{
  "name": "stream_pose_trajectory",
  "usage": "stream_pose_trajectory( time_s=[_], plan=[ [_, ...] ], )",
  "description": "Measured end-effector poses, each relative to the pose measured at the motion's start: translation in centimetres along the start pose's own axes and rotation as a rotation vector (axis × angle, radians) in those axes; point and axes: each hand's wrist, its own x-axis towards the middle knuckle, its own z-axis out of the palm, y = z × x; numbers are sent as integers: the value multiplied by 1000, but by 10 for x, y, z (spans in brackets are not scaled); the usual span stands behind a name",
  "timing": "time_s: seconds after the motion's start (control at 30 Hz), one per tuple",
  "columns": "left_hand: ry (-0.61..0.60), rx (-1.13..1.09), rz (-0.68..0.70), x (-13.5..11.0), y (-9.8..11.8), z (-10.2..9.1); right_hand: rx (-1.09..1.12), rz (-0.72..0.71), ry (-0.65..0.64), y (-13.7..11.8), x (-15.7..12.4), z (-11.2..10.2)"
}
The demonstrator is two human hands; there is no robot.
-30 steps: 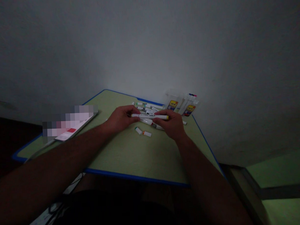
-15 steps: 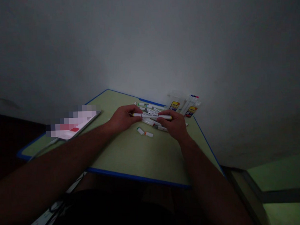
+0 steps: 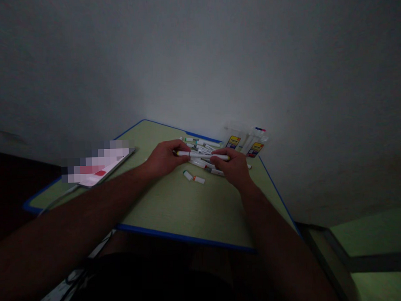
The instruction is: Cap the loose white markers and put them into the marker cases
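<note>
Both my hands hold one white marker pen (image 3: 200, 155) level above a green desk (image 3: 176, 204) with a blue rim. My left hand (image 3: 164, 159) pinches the pen's left end and my right hand (image 3: 232, 167) grips its right end, fingers closed. Under and behind the pen lies a heap of several white markers (image 3: 203, 147) with coloured tips. Two loose caps (image 3: 194, 177) lie on the desk just in front of my hands.
Two clear marker packs (image 3: 249, 142) with yellow labels lean against the grey wall at the desk's far right corner. A tablet (image 3: 100, 169) with a cable lies at the desk's left edge. The room is dim; green floor shows at lower right.
The view shifted slightly between the oldest frame and the middle one. My hands keep the same hold on the pen, with almost no movement since.
</note>
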Motion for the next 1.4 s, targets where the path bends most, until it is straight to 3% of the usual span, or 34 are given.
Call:
stream_pose_trajectory(
  time_s=[0.8,0.97,1.2,1.4],
  plan=[
    [29,-24,8,-1,3,-1,50,137,-50,-1,1,2],
    [28,-20,13,0,1,0,140,77,-123,1,1,1],
    [13,1,-7,-1,5,-1,101,-27,-47,0,-2,2],
    [-21,-16,-34,-1,2,0,137,-93,-78,-4,-5,8]
  ],
)
